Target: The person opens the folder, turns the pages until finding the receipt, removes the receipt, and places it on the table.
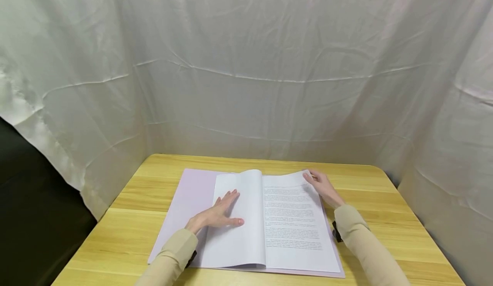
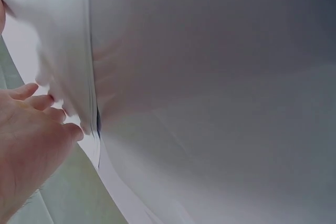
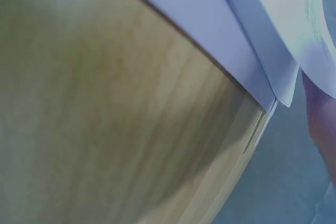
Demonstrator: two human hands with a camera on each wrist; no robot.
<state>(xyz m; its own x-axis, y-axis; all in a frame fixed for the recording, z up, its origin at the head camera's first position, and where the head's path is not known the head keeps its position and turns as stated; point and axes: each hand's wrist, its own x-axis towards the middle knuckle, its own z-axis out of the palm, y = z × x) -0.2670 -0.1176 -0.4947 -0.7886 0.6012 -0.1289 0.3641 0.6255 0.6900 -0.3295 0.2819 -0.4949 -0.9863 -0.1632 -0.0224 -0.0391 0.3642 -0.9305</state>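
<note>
An open lilac folder [image 1: 175, 209] lies on the table with a stack of white printed sheets in it. On the left side the turned sheets [image 1: 252, 217] look blank and bulge upward near the fold. My left hand [image 1: 217, 214] rests on them with its fingers spread; the left wrist view shows its straight fingers [image 2: 41, 103] against the paper. At the upper right corner, my right hand [image 1: 322, 187] pinches the printed page [image 1: 292, 217] between thumb and fingers, lifting that corner. In the right wrist view the page [image 3: 310, 9] curves up over the hand.
The folder rests on a wooden table [image 1: 369, 196] with rounded back corners. Pale cloth [image 1: 262, 102] hangs behind the table and along both sides. A black area [image 1: 34, 209] shows at the far left.
</note>
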